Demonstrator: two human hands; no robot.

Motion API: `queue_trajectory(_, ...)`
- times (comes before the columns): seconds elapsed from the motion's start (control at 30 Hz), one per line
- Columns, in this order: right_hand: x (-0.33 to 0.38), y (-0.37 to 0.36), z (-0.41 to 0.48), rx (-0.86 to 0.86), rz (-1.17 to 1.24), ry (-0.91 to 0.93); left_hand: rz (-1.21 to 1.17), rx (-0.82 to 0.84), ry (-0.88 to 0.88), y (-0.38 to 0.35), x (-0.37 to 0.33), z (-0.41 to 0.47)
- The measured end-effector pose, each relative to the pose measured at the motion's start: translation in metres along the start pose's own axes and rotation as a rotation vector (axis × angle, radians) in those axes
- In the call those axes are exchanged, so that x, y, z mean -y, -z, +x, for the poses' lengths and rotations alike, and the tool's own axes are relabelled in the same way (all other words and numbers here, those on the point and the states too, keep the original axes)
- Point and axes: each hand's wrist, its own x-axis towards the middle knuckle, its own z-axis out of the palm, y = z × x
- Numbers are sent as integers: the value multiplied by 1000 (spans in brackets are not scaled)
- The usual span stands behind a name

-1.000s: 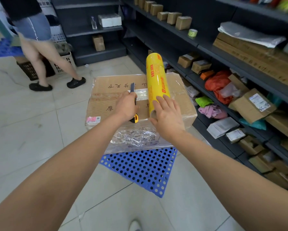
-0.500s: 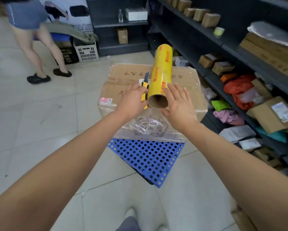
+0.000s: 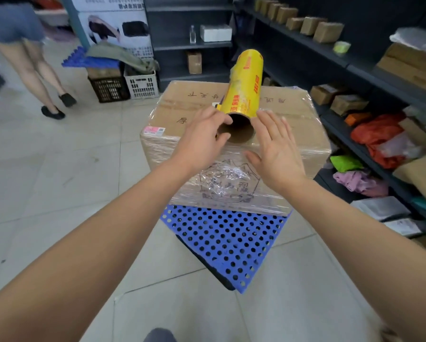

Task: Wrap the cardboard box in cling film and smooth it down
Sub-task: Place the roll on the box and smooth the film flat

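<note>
Hidden: the left hand (image 3: 202,141) covers the near left rim of the roll (image 3: 244,87). A small yellow and white piece just behind its fingers is too covered to name.
Left hand: fingers curled over the open near end of the roll, gripping it.
Right hand (image 3: 273,151): flat, fingers straight, just beside the right side of the roll; I cannot tell if it touches.
Roll: yellow, tilted, far end raised above the box top.
Cardboard box (image 3: 182,107): in the middle, covered with wrinkled film (image 3: 231,183), sitting on a blue mat (image 3: 226,238) with holes.
Floor (image 3: 59,169): pale tiles.
Room: dark shelves (image 3: 355,65) with parcels on the right; crates (image 3: 140,82) far behind; a person (image 3: 34,70) far left, cut off by the top edge.
</note>
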Motion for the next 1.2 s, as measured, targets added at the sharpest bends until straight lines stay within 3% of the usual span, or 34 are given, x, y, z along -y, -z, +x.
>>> queue_trajectory(0.17, 3, -25, -14, -193, -5, 103, 79, -88, -217, -17, 15, -12)
queue_trajectory(0.4, -16, -84, -46, -308, -72, 175, 262, -152, -489, -60, 60, -33)
queue_trajectory(0.57, -26, -123, -66, -418, -96, 190, 398, -182, -539, -91, 93, -47)
queue_trajectory(0.73, -29, -155, -86, -464, -138, 184, 678, -57, -546, -114, 117, -68)
queue_trajectory(0.83, -28, -173, -96, -484, -137, 169, 819, -80, -596, -127, 128, -72)
queue_trajectory(1.03, -24, -187, -110, -405, -134, 77, 836, -190, -632, -140, 132, -68)
queue_trajectory(1.2, -18, -182, -111, -383, -114, 45, 654, -185, -554, -139, 133, -59)
